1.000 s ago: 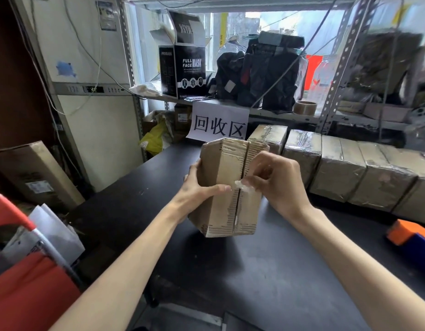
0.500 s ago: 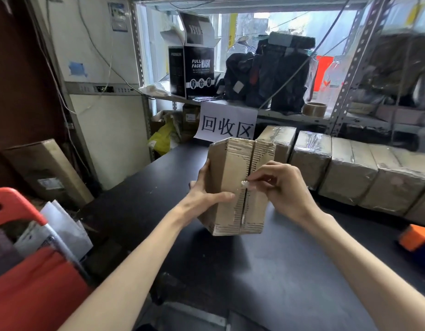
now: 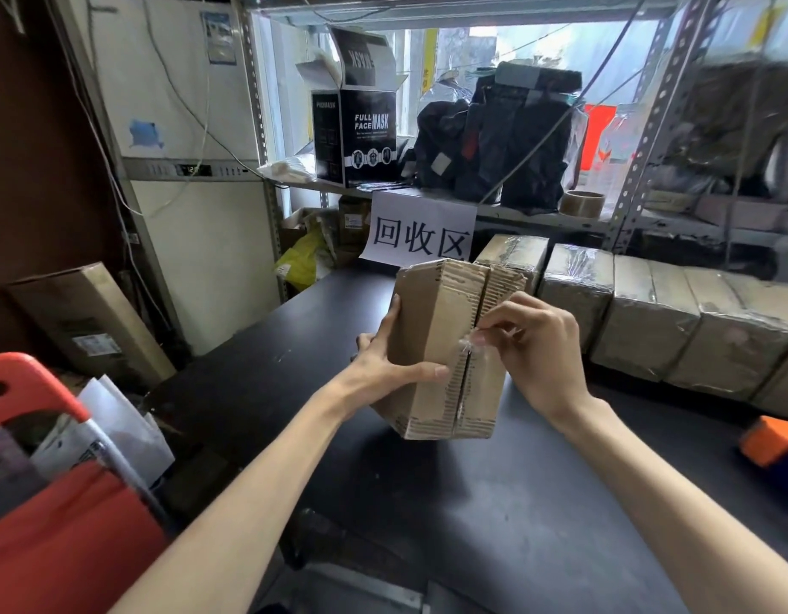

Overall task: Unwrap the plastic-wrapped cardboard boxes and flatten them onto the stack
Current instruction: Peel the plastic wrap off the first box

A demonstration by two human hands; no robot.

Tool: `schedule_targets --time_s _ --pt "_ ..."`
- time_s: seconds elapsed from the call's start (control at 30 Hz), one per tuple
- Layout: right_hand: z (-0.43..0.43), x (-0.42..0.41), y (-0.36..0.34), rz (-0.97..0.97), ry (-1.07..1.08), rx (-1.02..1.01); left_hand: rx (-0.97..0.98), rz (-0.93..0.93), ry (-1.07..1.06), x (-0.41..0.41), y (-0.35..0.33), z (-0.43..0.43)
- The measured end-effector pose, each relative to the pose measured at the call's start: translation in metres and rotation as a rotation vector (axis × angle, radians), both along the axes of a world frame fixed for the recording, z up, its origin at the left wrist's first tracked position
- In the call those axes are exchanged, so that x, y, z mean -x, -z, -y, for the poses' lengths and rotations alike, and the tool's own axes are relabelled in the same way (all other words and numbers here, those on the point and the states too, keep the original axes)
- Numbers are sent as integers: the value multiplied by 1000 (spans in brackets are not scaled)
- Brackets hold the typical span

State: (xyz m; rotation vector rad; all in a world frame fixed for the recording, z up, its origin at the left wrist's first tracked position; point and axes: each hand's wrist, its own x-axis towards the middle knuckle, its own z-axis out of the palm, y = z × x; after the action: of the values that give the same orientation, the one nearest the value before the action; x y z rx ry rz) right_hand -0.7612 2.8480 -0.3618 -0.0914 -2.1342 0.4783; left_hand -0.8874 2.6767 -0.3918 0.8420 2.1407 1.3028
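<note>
Left hand (image 3: 383,363) grips the box (image 3: 432,330) from its left side, thumb across the front face, fingers behind. Right hand (image 3: 540,347) pinches a scrap of clear film (image 3: 469,344) between thumb and fingertips at the box's centre seam. Box is held on end over the middle of the worktop (image 3: 538,525), slightly tilted; cannot tell whether its lower edge touches. Just behind, along the far right edge, a row of wrapped boxes (image 3: 649,321) stands side by side under shiny film, the nearest partly hidden by the held box and right hand. Paper sign (image 3: 421,236) with three printed characters hangs at the far edge. Orange object (image 3: 771,440) at the right edge, cut off. Held box: plain brown corrugated, flaps meeting in a vertical slit, fluting showing along worn edges. Worktop black, scuffed. Above it a metal rack (image 3: 259,126) carries a black mask box (image 3: 361,135) with lid open, dark bags (image 3: 507,144) and a tape roll (image 3: 581,202). Left of the worktop: leaning carton (image 3: 90,325), papers (image 3: 117,432), red seat (image 3: 59,551).
</note>
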Motion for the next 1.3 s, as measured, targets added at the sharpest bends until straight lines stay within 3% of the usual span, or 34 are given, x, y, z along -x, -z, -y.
schedule_targets --time_s 0.17,0.33,0.47,0.53,0.63,0.83,1.07,1.2,1.3 --pt "0 -3 7 80 -152 47 -51 5 -50 -2 1 4" --pt "-5 -1 4 135 -45 -24 -70 -11 -93 -6 6 -1" --pt "-13 -5 -1 465 -257 -80 -107 8 -156 -5 6 -5" --pt "-10 -6 4 553 -249 -84 -113 19 -165 -3 6 -7" --pt "-4 -9 12 402 -81 -1 -99 35 -149 0 5 -8" --pt "13 -9 23 191 -97 77 -134 93 -143 0 8 -1" --pt "6 -11 -5 371 -225 299 -170 102 -122 -1 4 2" --pt "0 -4 -9 244 -113 227 -99 71 -70 2 8 -2" --pt "-1 -4 2 168 -91 52 -82 68 -78 4 8 -4"
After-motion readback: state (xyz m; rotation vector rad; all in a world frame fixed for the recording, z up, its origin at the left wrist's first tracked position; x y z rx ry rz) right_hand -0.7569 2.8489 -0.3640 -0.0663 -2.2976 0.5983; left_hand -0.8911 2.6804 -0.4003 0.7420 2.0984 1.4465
